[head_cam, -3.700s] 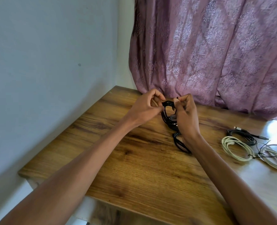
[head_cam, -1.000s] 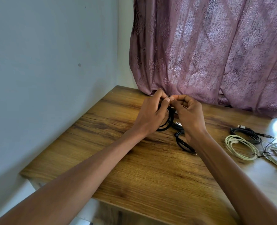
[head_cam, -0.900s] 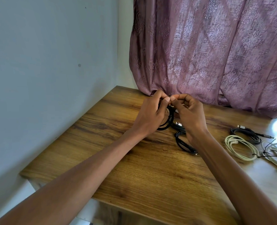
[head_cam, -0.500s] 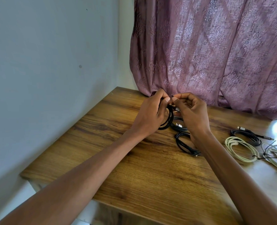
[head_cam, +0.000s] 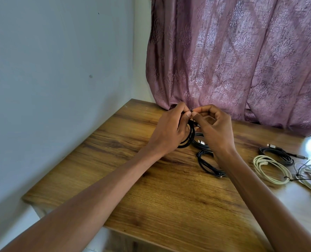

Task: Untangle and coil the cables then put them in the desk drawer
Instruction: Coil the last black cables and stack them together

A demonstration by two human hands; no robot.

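Left hand (head_cam: 169, 131) and right hand (head_cam: 214, 128) both pinch the black cable coil (head_cam: 188, 138) above the wooden desk (head_cam: 151, 188), close to its far edge by the curtain (head_cam: 233, 60). Bare desktop lies toward the near edge; coiled cream cable (head_cam: 271, 171) lies well right.

Home room: wooden desk (head_cam: 151, 188), mauve curtain (head_cam: 233, 60).

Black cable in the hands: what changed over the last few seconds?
The left hand went from pinching the black cable at its top to holding a hanging coil of it. The right hand now pinches the cable's end beside the left thumb, and more cable lies loose on the desk. The coiled cables on the right stayed put.
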